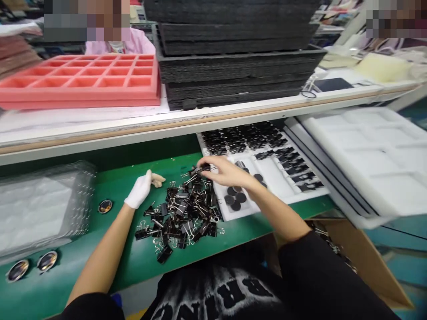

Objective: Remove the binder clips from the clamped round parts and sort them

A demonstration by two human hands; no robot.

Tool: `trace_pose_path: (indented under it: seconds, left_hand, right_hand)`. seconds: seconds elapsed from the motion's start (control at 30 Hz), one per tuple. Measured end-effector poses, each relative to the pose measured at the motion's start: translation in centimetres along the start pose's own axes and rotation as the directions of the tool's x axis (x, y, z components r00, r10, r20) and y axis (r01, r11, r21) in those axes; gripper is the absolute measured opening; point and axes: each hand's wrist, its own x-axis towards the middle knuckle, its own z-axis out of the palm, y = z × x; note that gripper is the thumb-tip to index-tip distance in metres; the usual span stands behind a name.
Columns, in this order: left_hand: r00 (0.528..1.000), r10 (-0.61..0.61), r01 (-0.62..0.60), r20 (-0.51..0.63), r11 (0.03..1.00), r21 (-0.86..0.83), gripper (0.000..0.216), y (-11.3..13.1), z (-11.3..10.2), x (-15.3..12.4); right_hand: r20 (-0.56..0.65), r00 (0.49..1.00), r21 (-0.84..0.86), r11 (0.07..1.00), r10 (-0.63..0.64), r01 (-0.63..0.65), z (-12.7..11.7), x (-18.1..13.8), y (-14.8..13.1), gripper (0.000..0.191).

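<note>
A heap of black binder clips (187, 209) with silver wire handles lies on the green tabletop. At the heap's far edge my right hand (223, 172) is bare, its thumb and fingers closed around a binder clip (205, 167); the fingers partly cover it. Left of the heap, my left hand (142, 189) wears a white glove with some fingertips bare. Its fingers are loosely apart and hold nothing. A white compartment tray (278, 175) to the right has binder clips in rows and several black discs (236, 198) in nearer compartments.
Clear plastic trays (43, 200) are stacked at left, near round, dark-faced pieces (106, 206). White foam trays (373, 155) lean at right above a cardboard box (363, 262). Black foam (233, 71) and a red foam tray (80, 94) occupy the shelf. A person in pink (142, 41) is behind.
</note>
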Motion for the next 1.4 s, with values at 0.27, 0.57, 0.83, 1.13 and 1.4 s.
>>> trace_pose_path:
  seconds: [0.27,0.57,0.83,1.13,1.4]
  left_hand:
    - [1.0,0.01,-0.011,0.009,0.995,0.096,0.078,-0.3,0.6,0.1]
    - [1.0,-0.012,0.012,-0.007,0.99,0.138,0.071,-0.3,0.8,-0.1]
    - [1.0,-0.015,0.013,0.016,0.99,0.137,0.065,-0.2,0.8,-0.1]
    - [1.0,-0.008,0.009,-0.024,0.999,0.04,0.068,0.0,1.2,-0.1]
    - [0.973,0.08,0.021,-0.218,0.905,0.425,0.06,0.5,-1.3,-6.9]
  right_hand:
    - [-0.237,0.916,-0.369,0.842,0.325,-0.394,-13.7,-14.1,10.8,0.03]
    - [-0.383,0.784,-0.516,0.591,0.489,-0.62,-12.3,-17.2,17.2,0.036]
    - [-0.377,0.753,-0.504,0.562,0.539,-0.655,-12.5,-16.9,16.6,0.036]
    - [-0.002,0.957,-0.488,0.835,0.291,-0.255,-6.8,-12.1,8.4,0.034]
    - [0.098,0.987,-0.414,0.907,0.127,-0.075,-2.6,-11.0,9.8,0.027]
